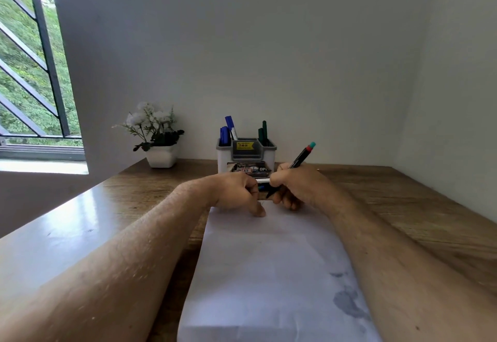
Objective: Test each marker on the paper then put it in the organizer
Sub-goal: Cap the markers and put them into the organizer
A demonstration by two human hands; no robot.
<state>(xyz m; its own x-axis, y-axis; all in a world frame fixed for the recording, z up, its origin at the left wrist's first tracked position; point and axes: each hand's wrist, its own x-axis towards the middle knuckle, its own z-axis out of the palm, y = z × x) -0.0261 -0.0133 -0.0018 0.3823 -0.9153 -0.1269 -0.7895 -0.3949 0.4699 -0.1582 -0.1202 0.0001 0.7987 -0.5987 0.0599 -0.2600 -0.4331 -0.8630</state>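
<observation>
Testing step: marker (294, 165) gripped by right hand (295, 185), left hand (236, 193) pinching something small, probably its cap, before organizer (246, 154); paper (269, 261) stroke is needed next.

Daylight from window (29, 72), glare on table (61, 223) beside window, dim right wall, wide-angle edge bending, soft focus

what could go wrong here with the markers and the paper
1. The right hand grips two pens at once: a dark marker and a white-barrelled one. One could slip or mark the paper unintentionally.
2. The left hand pins the sheet with only a fingertip, so it may slide while testing.
3. The forearms lie over the paper near grey smudges, which may smear.
</observation>
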